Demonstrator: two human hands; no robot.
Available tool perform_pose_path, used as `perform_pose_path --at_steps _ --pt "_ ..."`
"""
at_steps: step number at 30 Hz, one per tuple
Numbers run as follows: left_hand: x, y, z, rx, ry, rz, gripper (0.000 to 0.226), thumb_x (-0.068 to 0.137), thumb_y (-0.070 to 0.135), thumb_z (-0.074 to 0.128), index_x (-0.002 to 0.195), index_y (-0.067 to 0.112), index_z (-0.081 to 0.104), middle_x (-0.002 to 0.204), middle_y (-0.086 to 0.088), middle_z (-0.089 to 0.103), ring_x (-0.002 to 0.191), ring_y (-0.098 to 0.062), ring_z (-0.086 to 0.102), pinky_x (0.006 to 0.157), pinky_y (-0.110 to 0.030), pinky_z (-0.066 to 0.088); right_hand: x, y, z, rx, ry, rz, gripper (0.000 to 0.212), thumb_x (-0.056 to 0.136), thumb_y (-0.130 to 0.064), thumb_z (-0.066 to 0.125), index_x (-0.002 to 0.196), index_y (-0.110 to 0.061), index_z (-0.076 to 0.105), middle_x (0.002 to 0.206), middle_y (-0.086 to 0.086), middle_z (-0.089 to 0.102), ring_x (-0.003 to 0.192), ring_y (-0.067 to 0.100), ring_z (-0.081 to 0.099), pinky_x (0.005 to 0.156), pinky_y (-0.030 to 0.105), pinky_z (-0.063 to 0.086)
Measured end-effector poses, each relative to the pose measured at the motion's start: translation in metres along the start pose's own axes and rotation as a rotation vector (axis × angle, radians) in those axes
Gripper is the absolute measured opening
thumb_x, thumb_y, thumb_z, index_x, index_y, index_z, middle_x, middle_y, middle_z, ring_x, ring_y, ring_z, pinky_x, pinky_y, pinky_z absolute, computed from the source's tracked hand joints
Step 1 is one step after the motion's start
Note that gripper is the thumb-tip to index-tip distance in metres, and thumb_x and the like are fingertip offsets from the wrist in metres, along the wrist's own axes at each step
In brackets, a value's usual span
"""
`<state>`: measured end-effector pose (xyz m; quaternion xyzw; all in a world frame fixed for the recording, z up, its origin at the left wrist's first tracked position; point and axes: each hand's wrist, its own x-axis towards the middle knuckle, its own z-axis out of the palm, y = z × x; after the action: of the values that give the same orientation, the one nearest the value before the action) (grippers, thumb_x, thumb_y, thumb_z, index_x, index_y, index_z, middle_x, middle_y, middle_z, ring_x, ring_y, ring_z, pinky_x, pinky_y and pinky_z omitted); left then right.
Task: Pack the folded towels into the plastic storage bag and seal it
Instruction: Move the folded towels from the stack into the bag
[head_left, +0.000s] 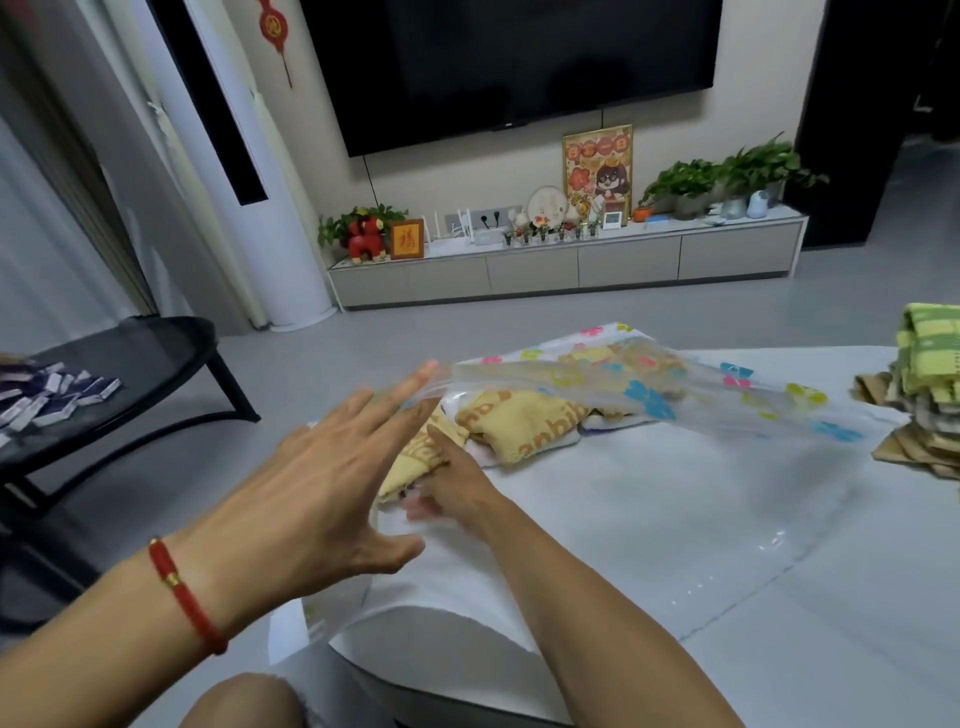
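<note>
Indoors, left hand (322, 483) spread flat, lifting clear floral plastic bag (597, 387) mouth; right hand (452, 488) pinches yellow terry towel (519, 421) on white tabletop (675, 519).

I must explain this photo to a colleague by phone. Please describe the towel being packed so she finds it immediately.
Start at the white table in the foreground, where a clear storage bag printed with coloured flowers lies. At the bag's open mouth, near the two hands, lies a folded yellow towel. Unlike the green checked towels stacked at the right edge, it carries brown lettering.
</note>
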<state>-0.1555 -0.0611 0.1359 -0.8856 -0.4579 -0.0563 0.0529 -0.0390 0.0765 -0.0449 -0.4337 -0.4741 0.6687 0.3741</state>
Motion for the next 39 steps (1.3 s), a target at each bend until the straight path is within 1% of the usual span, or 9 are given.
perform_pose_path --at_steps 4,10,15,19,22,24,27,34,39 --pt "0.007 0.014 0.008 0.054 0.002 -0.033 0.1 0.069 0.079 0.043 0.143 0.058 -0.021 0.155 0.031 -0.026 0.15 -0.015 0.009 0.118 -0.052 0.028 -0.047 -0.004 -0.038 -0.209 -0.045 0.032 0.046 0.094 -0.003 0.064 0.139 -0.016 0.059 0.121 0.021 0.071 0.087 0.032 0.076 0.089 0.049 0.062" --pt "0.044 0.041 0.027 0.184 -0.022 0.014 0.096 0.078 0.069 0.058 0.152 0.048 0.002 0.164 0.014 -0.016 0.152 -0.029 0.003 0.115 -0.06 0.028 -0.147 -0.002 -0.107 -0.428 0.046 0.022 0.051 0.088 -0.017 0.057 0.139 -0.026 0.053 0.106 0.002 0.079 0.09 0.024 0.077 0.077 0.032 0.063" --pt "0.082 0.074 0.038 0.323 -0.03 0.125 0.082 0.075 0.068 0.062 0.147 0.051 0.027 0.166 0.011 0.003 0.15 -0.035 0.008 0.108 -0.064 0.03 -0.226 0.005 -0.173 -0.611 0.136 -0.004 0.038 0.092 -0.02 0.059 0.129 -0.027 0.063 0.1 -0.003 0.079 0.084 0.017 0.076 0.077 0.034 0.064" --pt "0.108 0.102 0.059 0.403 -0.127 0.19 0.075 0.076 0.064 0.063 0.144 0.046 0.038 0.163 0.011 0.019 0.147 -0.037 0.01 0.106 -0.07 0.025 -0.282 -0.004 -0.234 -0.695 0.378 -0.01 0.033 0.087 -0.024 0.066 0.119 -0.031 0.068 0.088 -0.006 0.079 0.073 0.012 0.076 0.065 0.029 0.06" --pt "0.117 0.121 0.083 0.412 -0.189 0.195 0.074 0.078 0.062 0.062 0.145 0.045 0.037 0.162 0.01 0.022 0.146 -0.038 0.011 0.105 -0.072 0.023 -0.312 -0.014 -0.279 -0.789 0.754 -0.062 0.025 0.08 -0.032 0.064 0.104 -0.032 0.073 0.074 -0.005 0.076 0.063 0.011 0.071 0.062 0.029 0.054" --pt "0.12 0.131 0.097 0.422 -0.218 0.199 0.072 0.079 0.061 0.061 0.144 0.043 0.038 0.161 0.01 0.021 0.147 -0.039 0.009 0.104 -0.072 0.024 -0.328 -0.016 -0.309 -0.857 1.034 -0.083 0.022 0.082 -0.03 0.064 0.101 -0.027 0.076 0.08 -0.004 0.077 0.073 0.017 0.069 0.066 0.029 0.047" --pt "0.124 0.137 0.107 0.405 -0.228 0.205 0.072 0.082 0.06 0.06 0.146 0.038 0.037 0.162 0.015 0.02 0.149 -0.037 0.008 0.104 -0.07 0.027 -0.346 -0.018 -0.359 -1.019 1.258 0.067 0.031 0.089 -0.022 0.062 0.116 -0.021 0.074 0.12 0.012 0.072 0.112 0.034 0.062 0.087 0.04 0.051" --pt "0.137 0.129 0.092 0.204 -0.138 0.168 0.084 0.08 0.064 0.061 0.152 0.037 0.028 0.162 0.021 0.017 0.151 -0.022 0.012 0.11 -0.062 0.03 -0.368 -0.012 -0.436 -0.979 1.152 0.664 0.055 0.099 -0.047 0.035 0.151 -0.029 0.036 0.153 0.022 0.039 0.136 0.047 0.038 0.112 0.054 0.03" --pt "0.148 0.129 0.081 0.111 -0.121 0.194 0.094 0.076 0.061 0.068 0.155 0.032 0.025 0.163 0.022 0.009 0.153 -0.021 -0.005 0.109 -0.064 0.033 -0.373 -0.015 -0.443 -1.068 1.212 0.682 0.054 0.093 -0.048 0.06 0.143 -0.034 0.044 0.138 0.02 0.05 0.131 0.043 0.041 0.109 0.056 0.03"
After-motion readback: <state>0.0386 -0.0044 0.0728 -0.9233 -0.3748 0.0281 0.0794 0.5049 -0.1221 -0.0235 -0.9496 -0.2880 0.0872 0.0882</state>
